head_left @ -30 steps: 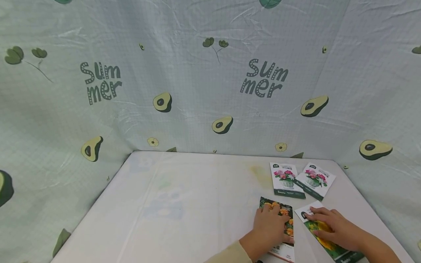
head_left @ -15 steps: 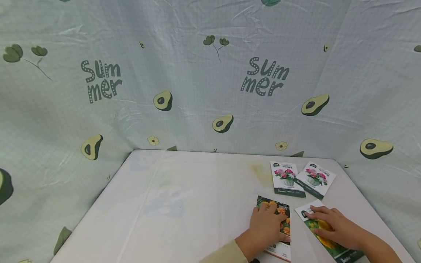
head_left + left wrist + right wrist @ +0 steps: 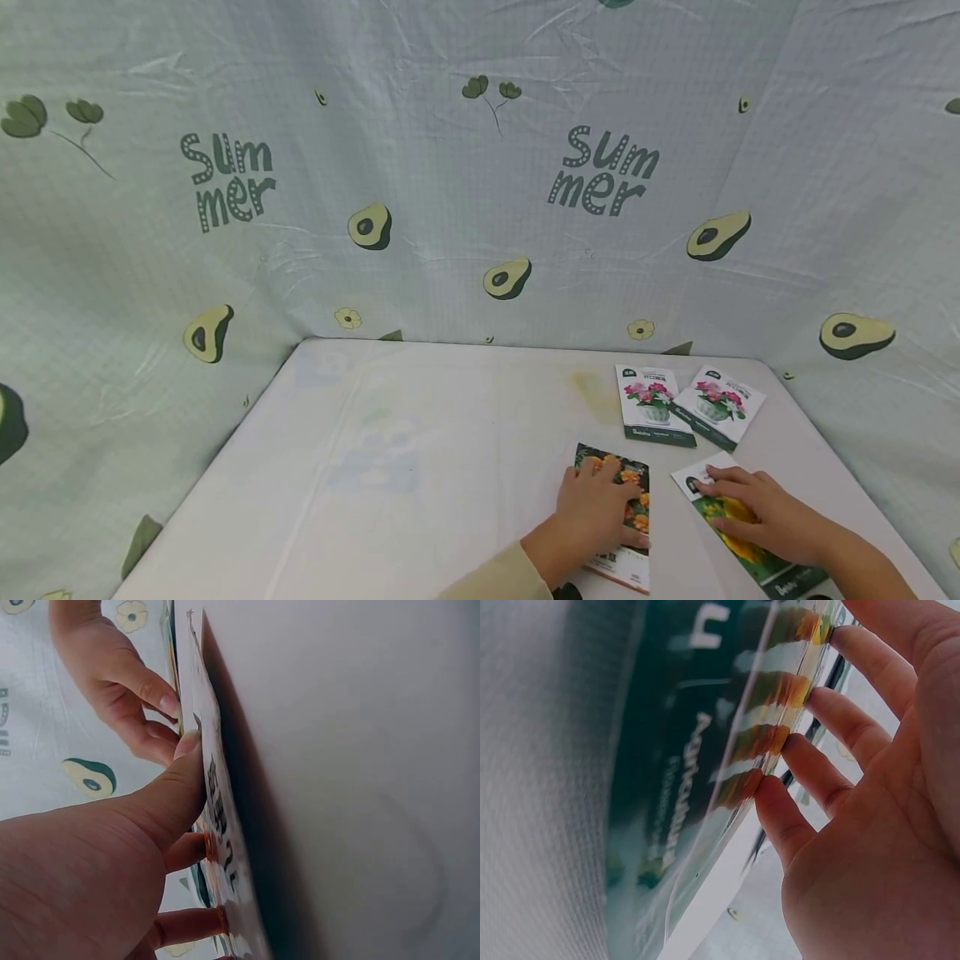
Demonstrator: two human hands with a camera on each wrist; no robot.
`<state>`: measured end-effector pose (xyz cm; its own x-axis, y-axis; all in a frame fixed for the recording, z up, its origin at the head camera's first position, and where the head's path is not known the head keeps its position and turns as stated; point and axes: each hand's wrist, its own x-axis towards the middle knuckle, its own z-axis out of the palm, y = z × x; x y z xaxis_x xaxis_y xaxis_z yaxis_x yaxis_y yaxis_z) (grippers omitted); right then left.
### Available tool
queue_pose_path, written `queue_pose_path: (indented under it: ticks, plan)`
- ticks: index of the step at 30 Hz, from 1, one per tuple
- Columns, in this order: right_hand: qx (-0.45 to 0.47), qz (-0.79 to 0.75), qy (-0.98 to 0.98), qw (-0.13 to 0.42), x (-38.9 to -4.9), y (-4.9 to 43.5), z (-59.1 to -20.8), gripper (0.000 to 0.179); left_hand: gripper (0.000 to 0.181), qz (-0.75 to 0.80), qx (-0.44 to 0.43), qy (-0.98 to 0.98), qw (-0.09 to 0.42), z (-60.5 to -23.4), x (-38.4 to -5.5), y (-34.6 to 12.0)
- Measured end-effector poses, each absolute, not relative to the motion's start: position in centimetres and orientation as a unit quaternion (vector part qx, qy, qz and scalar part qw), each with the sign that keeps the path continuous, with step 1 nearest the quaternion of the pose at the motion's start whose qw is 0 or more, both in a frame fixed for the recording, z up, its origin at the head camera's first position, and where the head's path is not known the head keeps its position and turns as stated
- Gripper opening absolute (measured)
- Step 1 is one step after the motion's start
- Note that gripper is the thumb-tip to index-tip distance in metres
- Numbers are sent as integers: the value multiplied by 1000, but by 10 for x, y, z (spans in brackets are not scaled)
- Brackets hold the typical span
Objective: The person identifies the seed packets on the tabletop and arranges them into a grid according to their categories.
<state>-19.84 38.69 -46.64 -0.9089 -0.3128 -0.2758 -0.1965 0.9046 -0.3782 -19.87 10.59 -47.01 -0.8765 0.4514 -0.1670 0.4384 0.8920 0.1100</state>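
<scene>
My left hand [image 3: 592,507] rests with spread fingers on a seed packet with orange flowers [image 3: 633,569], which lies flat on the table. Seen from the left wrist, the thumb and fingertips press on the packet's printed face, and its near edge stands slightly off the white surface. To the right, my right hand [image 3: 776,515] lies over a slanted seed packet with yellow flowers [image 3: 783,579]. In the right wrist view its fingertips [image 3: 774,796] touch the glossy face of that packet. The hands cover parts of both pictures.
Behind the hands lie two more packets with pink flowers, a left one [image 3: 651,412] and a right one [image 3: 722,408] whose lower corner overlaps it. The white table [image 3: 420,533] ends at a hanging cloth [image 3: 435,167] printed with avocados.
My left hand has slid the orange-flower seed packet a little to the left, widening the gap to the yellow-flower one. The right hand and its packet have stayed in place.
</scene>
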Motion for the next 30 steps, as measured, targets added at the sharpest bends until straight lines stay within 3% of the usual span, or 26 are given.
queue_pose_path:
  ticks: [30]
  plan:
    - [-134,-180,959,172,-199,389,-468,59,67,39,228,968,94,-474,-198,76]
